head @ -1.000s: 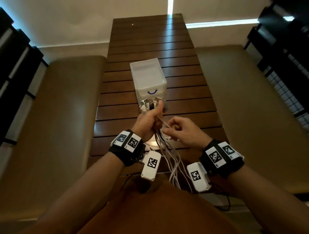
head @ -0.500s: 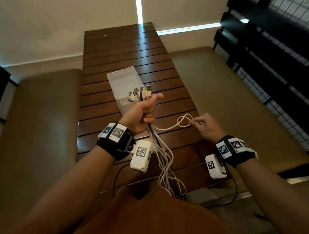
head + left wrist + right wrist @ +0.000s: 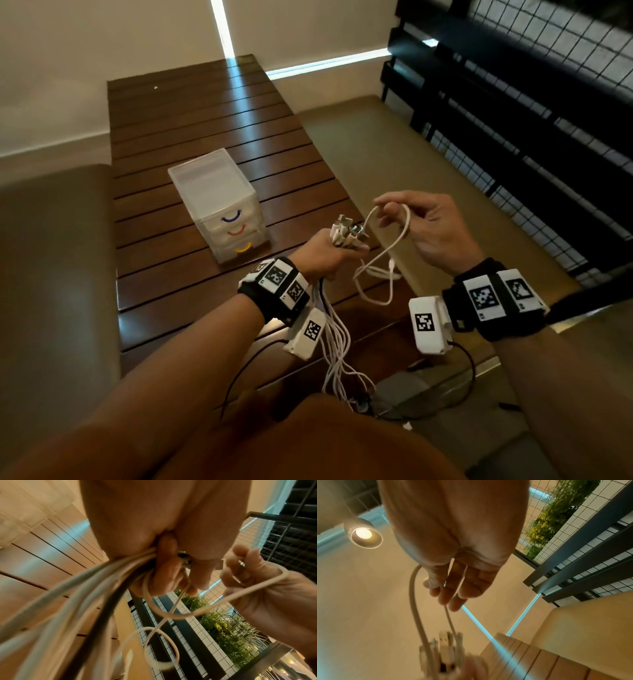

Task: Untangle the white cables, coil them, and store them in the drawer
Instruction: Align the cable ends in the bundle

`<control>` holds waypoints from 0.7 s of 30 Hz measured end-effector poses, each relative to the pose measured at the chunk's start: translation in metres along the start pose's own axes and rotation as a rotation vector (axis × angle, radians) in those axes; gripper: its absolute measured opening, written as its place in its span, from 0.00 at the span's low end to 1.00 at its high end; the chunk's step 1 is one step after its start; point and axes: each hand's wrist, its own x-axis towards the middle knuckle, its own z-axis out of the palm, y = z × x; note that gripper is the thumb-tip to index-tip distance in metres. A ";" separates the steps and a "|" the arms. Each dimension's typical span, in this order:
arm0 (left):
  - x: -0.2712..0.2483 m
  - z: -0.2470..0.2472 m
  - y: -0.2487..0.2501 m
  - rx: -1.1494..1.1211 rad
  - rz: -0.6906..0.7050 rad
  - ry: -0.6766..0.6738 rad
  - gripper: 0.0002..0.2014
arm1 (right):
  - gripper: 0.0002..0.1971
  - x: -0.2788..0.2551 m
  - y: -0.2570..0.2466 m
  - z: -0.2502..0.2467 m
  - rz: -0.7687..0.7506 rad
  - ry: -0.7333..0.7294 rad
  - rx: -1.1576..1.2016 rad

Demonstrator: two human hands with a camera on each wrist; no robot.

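My left hand [image 3: 327, 255] grips a bundle of white cables [image 3: 334, 342] over the table's near right corner. Their plugs [image 3: 346, 229] stick out above the fist and the strands hang down towards my lap. The left wrist view shows the fingers [image 3: 167, 573] curled round the bundle [image 3: 68, 595]. My right hand [image 3: 426, 228], just right of the left one, holds a loop of one white cable [image 3: 407, 222] between thumb and fingers. That cable sags below in loose loops [image 3: 376, 301]. The right wrist view shows the loop [image 3: 414, 601] running down to the plugs [image 3: 443, 645]. The small clear drawer unit [image 3: 219, 202] stands on the table, all drawers closed.
The slatted wooden table [image 3: 191, 137] runs away from me. A padded bench [image 3: 54, 257] lies on its left and another [image 3: 394, 147] on its right. A black mesh railing [image 3: 531, 102] stands at the far right. Black wires [image 3: 469, 370] trail from the wrist cameras.
My right hand, which had pulled one cable out to the right, has risen and come back near the left hand with a loop. The left fist has tipped right. The head view has swung.
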 end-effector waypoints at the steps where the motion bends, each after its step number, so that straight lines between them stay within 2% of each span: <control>1: 0.001 0.001 -0.001 0.001 -0.018 -0.013 0.06 | 0.08 0.000 -0.004 -0.006 -0.021 0.058 0.004; 3: 0.004 0.002 -0.006 -0.050 -0.084 0.004 0.05 | 0.11 0.000 -0.008 -0.017 -0.078 0.177 0.009; 5: 0.006 0.000 -0.010 -0.120 -0.096 0.078 0.04 | 0.11 -0.001 -0.007 -0.027 -0.073 0.260 -0.025; 8: 0.005 -0.004 -0.011 -0.041 -0.020 0.166 0.02 | 0.12 -0.007 0.001 -0.037 0.098 0.339 -0.306; 10: 0.001 -0.005 -0.008 0.026 0.025 0.156 0.02 | 0.13 -0.011 0.002 -0.037 0.134 0.358 -0.520; 11: 0.000 -0.004 -0.005 0.046 0.046 0.136 0.02 | 0.14 -0.013 0.000 -0.033 0.109 0.304 -0.572; 12: -0.001 -0.003 -0.003 0.074 0.072 0.108 0.02 | 0.16 -0.014 -0.002 -0.026 0.081 0.189 -0.600; 15: -0.005 0.004 0.005 0.140 0.151 0.060 0.02 | 0.15 -0.015 0.007 -0.003 0.145 -0.241 -0.794; 16: -0.006 0.006 0.008 0.141 0.161 0.053 0.03 | 0.12 -0.015 0.010 0.000 0.180 -0.305 -0.861; 17: -0.006 0.007 0.009 0.146 0.163 0.046 0.05 | 0.10 -0.016 0.013 0.000 0.191 -0.299 -0.881; 19: -0.006 0.006 0.008 0.167 0.132 0.030 0.11 | 0.11 -0.018 0.019 -0.010 0.152 -0.112 -0.797; 21: -0.004 0.003 0.004 0.180 0.076 0.023 0.08 | 0.11 -0.017 0.024 -0.029 0.105 0.206 -0.640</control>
